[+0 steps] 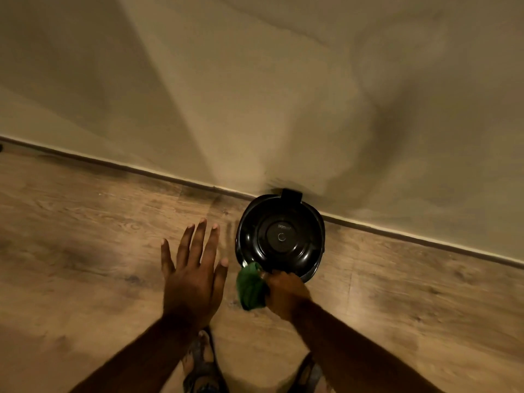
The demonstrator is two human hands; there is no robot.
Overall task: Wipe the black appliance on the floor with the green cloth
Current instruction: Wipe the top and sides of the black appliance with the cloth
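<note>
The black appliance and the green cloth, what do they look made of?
The black appliance looks like glossy moulded plastic: small bright highlights curve round its domed top, though coated metal can't be excluded. The green cloth, bunched in the right hand, looks like soft matte fabric, perhaps microfibre or terry: it folds and doesn't shine.

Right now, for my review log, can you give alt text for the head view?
Right hand presses a bunched green cloth against the near rim of a round black appliance standing on a wood floor by the wall. Left hand hovers open beside it, holding nothing; sandalled feet show below.
</note>
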